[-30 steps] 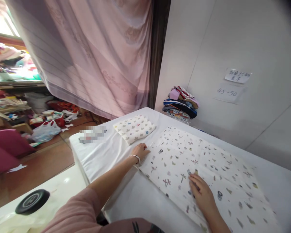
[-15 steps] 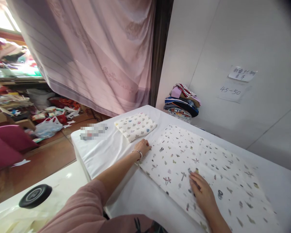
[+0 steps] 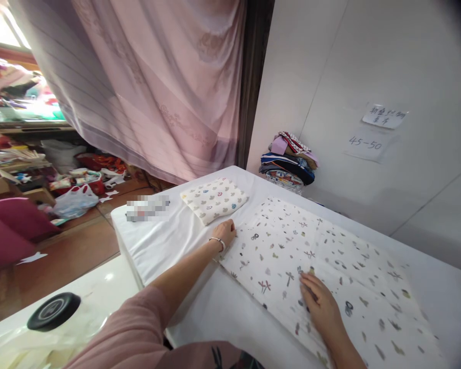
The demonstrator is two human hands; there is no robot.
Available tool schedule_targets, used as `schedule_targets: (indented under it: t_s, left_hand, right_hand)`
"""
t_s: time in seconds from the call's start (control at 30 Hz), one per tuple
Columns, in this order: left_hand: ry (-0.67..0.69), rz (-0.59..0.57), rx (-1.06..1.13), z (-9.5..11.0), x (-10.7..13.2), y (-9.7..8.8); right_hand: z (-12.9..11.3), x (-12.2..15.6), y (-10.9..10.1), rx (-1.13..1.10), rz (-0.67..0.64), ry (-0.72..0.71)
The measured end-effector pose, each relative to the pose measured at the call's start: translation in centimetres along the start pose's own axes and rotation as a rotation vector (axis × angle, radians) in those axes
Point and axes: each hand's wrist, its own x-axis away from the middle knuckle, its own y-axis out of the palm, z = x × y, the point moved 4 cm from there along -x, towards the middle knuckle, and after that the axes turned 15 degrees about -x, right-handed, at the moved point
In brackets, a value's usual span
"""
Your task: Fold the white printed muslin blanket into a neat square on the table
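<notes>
A white cloth with small plant-like prints (image 3: pixel 284 246) lies spread flat over the white-covered table. At its far left edge, my left hand (image 3: pixel 226 231), a bracelet on the wrist, is closed on the cloth, its fingertips partly hidden. My right hand (image 3: pixel 320 302) rests palm down on the near middle of the same cloth, fingers stretched out and lying on the fabric. Just beyond my left hand sits a folded white cloth with mushroom-like prints (image 3: pixel 215 200), apart from both hands.
The white table cover (image 3: pixel 157 251) shows around the cloths. A blurred-out object (image 3: pixel 148 207) is at the table's left corner. A black round object (image 3: pixel 54 311) stands on a white surface at lower left. Folded fabrics (image 3: pixel 290 159) are stacked by the wall; a pink curtain (image 3: pixel 169 87) hangs behind.
My left hand has shifted very slightly left at the cloth's edge. My right hand stays in place, and the cloths look the same.
</notes>
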Motion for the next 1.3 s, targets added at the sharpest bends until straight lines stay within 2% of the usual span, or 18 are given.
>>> schedule_targets:
  t_s: [0.13, 0.33, 0.7, 1.0, 1.3]
  left_hand:
    - [-0.005, 0.001, 0.02, 0.2, 0.1, -0.1]
    - [-0.059, -0.029, 0.066, 0.1, -0.2, 0.1]
    - [-0.069, -0.176, 0.073, 0.2, -1.6, -0.1]
    - [-0.05, -0.156, 0.06, 1.4, -2.7, 0.6]
    - [-0.071, -0.188, 0.083, 1.2, -3.6, 1.4]
  right_hand:
    - [0.0, 0.0, -0.1, 0.0, -0.021, 0.035]
    - [0.1, 0.0, 0.1, -0.011, -0.013, -0.003]
    - [0.0, 0.1, -0.1, 0.004, -0.005, 0.003]
    - [-0.1, 0.1, -0.2, 0.006, -0.006, 0.008]
    - [0.1, 0.1, 0.0, -0.014, 0.005, -0.019]
